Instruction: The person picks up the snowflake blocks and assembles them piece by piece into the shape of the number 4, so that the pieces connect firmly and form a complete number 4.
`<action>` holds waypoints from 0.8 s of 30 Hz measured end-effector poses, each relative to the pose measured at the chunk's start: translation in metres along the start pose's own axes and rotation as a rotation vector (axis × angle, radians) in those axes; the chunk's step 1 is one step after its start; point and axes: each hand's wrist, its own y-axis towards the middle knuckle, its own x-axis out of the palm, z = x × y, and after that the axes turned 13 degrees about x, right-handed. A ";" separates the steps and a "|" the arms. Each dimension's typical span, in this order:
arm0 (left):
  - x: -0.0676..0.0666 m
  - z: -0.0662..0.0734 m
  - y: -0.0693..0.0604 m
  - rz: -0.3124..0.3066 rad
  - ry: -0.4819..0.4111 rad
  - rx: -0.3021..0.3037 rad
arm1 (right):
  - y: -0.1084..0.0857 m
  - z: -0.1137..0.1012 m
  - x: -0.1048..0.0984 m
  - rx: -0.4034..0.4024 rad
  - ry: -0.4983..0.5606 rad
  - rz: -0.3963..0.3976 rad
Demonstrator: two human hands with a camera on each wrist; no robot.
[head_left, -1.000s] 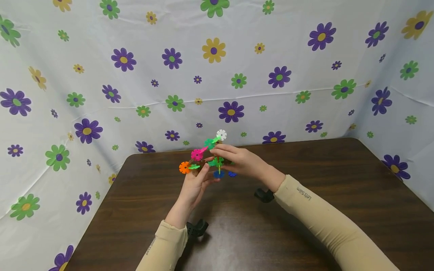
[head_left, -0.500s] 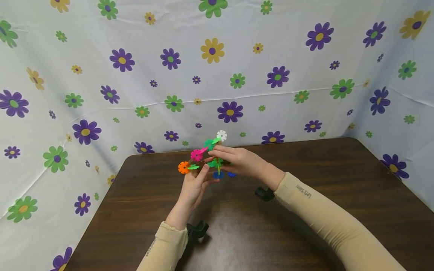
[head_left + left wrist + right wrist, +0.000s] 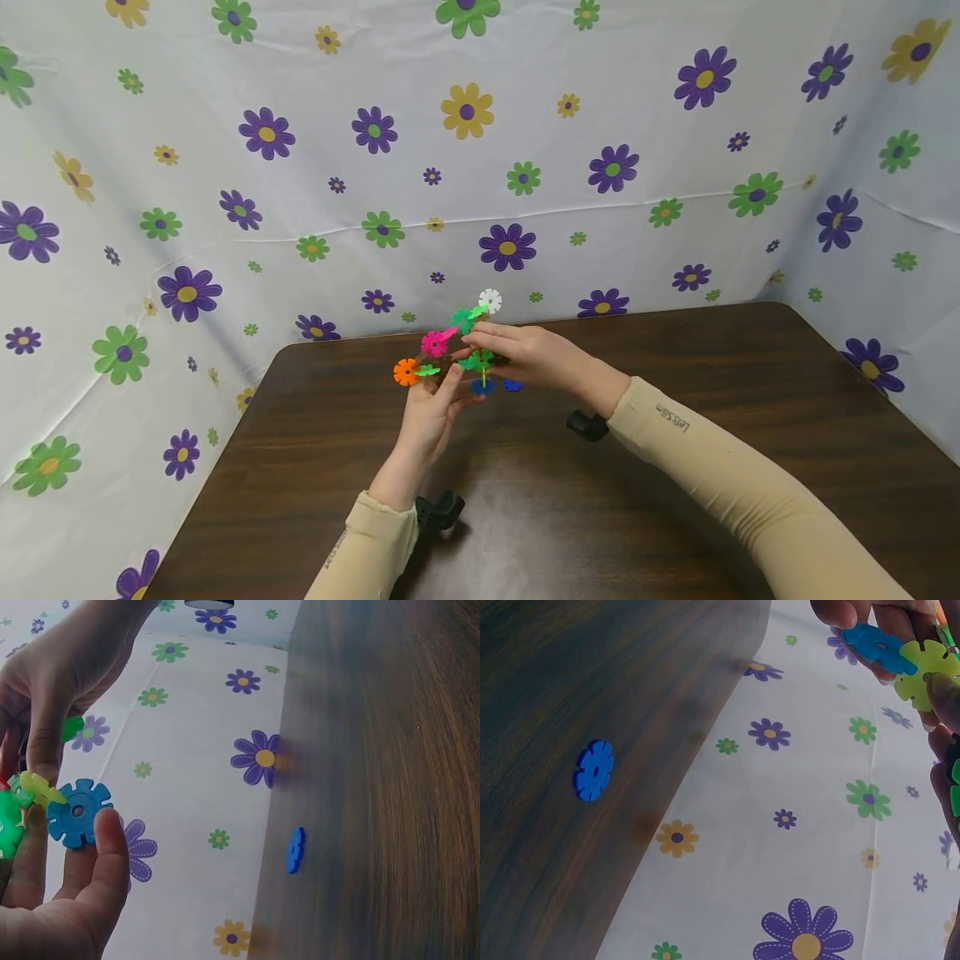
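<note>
Above the far part of the table, both hands hold a linked chain of notched plastic discs. An orange disc (image 3: 407, 372), a pink disc (image 3: 434, 344) and a white disc (image 3: 491, 301) show in it, with green ones between. My left hand (image 3: 427, 417) grips the chain from below; its fingers touch the chain's blue disc (image 3: 79, 814). From the right, my right hand (image 3: 536, 357) pinches the yellow disc (image 3: 928, 675), which is joined to that blue disc. Fingers hide part of the chain. A loose blue disc (image 3: 513, 386) lies on the table.
The brown wooden table (image 3: 315, 467) reaches back to a flower-printed white cloth (image 3: 315, 192), which also hangs at both sides. A black wrist mount (image 3: 440, 511) is at the left wrist, and another black mount (image 3: 587, 425) at the right.
The head view has shifted very slightly. Both hands keep nearly the same hold on the disc chain, and the loose blue disc stays put.
</note>
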 end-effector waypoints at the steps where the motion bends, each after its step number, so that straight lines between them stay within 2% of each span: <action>1: 0.000 0.000 0.000 0.005 -0.001 -0.002 | 0.000 0.000 0.000 -0.001 0.002 -0.002; 11: 0.000 -0.002 -0.002 0.029 0.005 -0.043 | 0.001 0.000 -0.001 -0.014 0.003 -0.016; 18: 0.002 -0.003 0.000 0.003 -0.001 -0.049 | -0.003 0.003 0.003 0.034 0.059 -0.013; 24: 0.003 -0.003 0.000 0.010 -0.017 -0.068 | -0.003 0.003 0.005 0.029 -0.005 -0.002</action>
